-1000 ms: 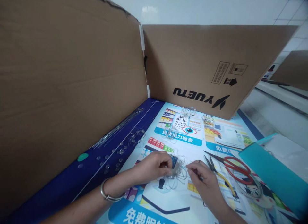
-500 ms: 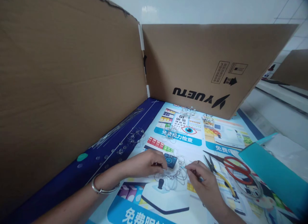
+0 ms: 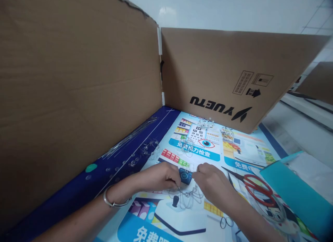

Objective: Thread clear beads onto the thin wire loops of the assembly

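My left hand (image 3: pixel 169 176) is closed in a pinch on one end of a looped wire piece (image 3: pixel 187 198) strung with small clear beads. Several thin wire loops hang below it, over the printed mat. Close by on the right, my right hand (image 3: pixel 206 179) is closed with its back toward me. Its fingertips pinch at the upper right of the same piece, on what looks like a wire strand; the exact grip is hidden. A silver bangle (image 3: pixel 114 202) circles the left wrist.
Red-handled scissors (image 3: pixel 261 190) lie right of my right hand, beside a teal folder (image 3: pixel 293 190). Beaded wire pieces (image 3: pixel 205 124) rest farther back. Loose clear beads (image 3: pixel 134 162) and straight wires (image 3: pixel 130 138) lie left. Cardboard walls (image 3: pixel 208 68) stand at the back and left.
My right hand has moved up and inward toward the left hand and turned back-side up. Its forearm now covers most of the yellow-handled pliers. My left hand stays on the wire piece.
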Demonstrator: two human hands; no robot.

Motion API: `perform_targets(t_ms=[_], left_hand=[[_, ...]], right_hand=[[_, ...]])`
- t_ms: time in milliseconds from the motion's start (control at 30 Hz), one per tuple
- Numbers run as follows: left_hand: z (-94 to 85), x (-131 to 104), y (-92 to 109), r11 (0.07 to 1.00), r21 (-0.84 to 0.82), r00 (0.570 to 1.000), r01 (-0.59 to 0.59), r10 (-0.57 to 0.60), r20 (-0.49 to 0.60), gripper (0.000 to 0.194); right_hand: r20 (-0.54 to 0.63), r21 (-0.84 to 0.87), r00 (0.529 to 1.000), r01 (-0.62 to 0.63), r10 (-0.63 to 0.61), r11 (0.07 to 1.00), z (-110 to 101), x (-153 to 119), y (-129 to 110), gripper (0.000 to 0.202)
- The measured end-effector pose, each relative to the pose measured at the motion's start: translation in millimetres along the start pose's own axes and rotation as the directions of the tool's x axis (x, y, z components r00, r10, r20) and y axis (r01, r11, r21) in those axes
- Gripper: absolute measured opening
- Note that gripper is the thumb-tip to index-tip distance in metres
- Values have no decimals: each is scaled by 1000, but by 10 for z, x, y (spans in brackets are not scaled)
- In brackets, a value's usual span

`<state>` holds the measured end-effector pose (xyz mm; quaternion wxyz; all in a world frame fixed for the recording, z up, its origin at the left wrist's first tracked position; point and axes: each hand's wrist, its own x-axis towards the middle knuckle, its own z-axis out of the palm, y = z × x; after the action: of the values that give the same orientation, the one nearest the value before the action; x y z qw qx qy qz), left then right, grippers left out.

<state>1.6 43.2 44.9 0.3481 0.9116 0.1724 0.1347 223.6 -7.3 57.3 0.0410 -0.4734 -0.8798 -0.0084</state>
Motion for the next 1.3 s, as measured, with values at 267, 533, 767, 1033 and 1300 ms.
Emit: perform_targets(t_ms=[267,533,767,1033,1300], left_hand=[[-48,-19,-6,996,64,997,-68,66,36,21],[-102,-36,9,995,67,996,-79,77,41,20],[-72,-33,-46,996,55,997,-70,68,39,21],[-53,-41,-96,998,57,999,-17,15,38,16],[-53,-47,-164,998,35,998,-58,57,10,17]], right_hand=[[149,-77,986,88,-75,993,59,249,-46,15],[124,-73,991,54,-45,996,152,232,0,15],[70,-185,980,197,-187,963,73,236,-57,14],[198,-313,863,506,-465,804,26,363,-125,14],[96,-247,895,445,-435,861,56,293,145,13]])
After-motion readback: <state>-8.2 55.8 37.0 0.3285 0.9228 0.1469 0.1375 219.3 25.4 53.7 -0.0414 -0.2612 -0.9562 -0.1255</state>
